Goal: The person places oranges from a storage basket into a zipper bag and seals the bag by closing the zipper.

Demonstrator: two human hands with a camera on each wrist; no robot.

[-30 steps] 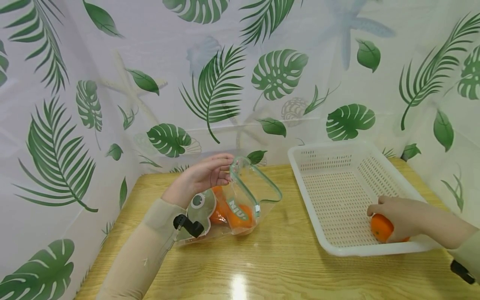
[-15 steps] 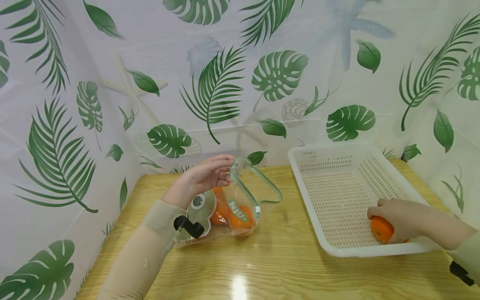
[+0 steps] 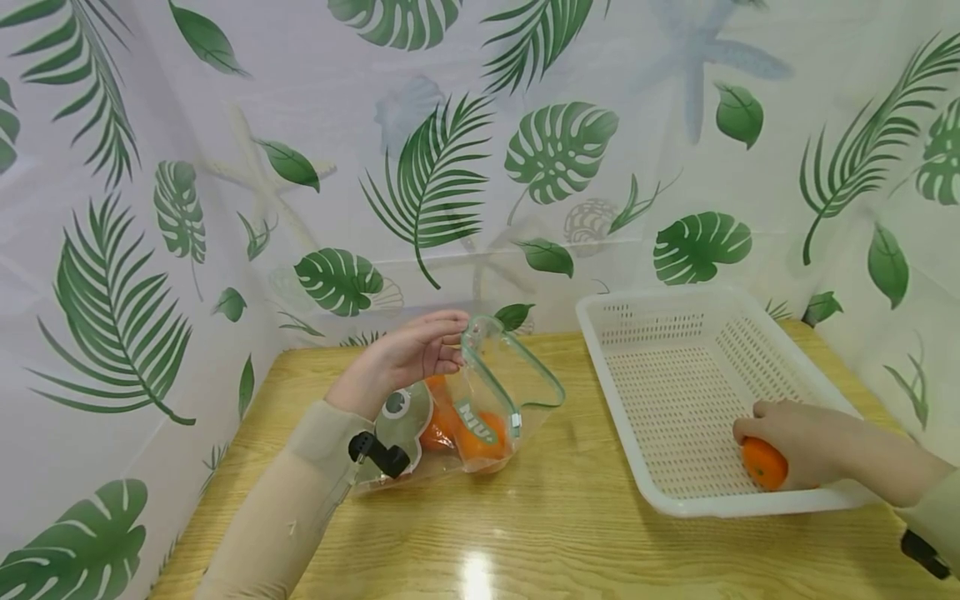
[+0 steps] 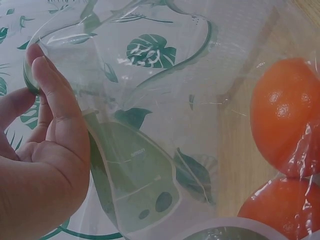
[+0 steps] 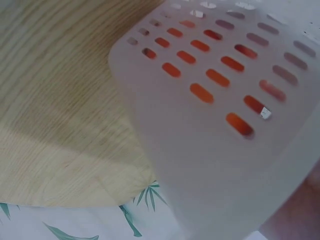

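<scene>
In the head view, my left hand [image 3: 408, 354] pinches the green-edged rim of a clear zip bag [image 3: 532, 417] between thumb and fingers. The bag's mouth gapes toward the right. Through its film show oranges [image 3: 482, 437] resting low in the bag; the left wrist view has two of them, an upper orange [image 4: 285, 115] and a lower orange [image 4: 285, 205]. At the basket's near right corner, my right hand [image 3: 810, 437] curls over another orange [image 3: 763, 463], covering its right side. The right wrist view catches only orange colour behind the slots.
A white perforated basket [image 3: 611, 392] stands on the right of the wooden table [image 3: 570, 533], its near wall [image 5: 165, 115] filling the right wrist view. Leaf-printed sheeting [image 3: 300, 125] encloses the table at the back and sides.
My right hand has sunk slightly lower over the orange in the basket, its fingertips covering a bit more of it. My left hand and the bag hold still.
</scene>
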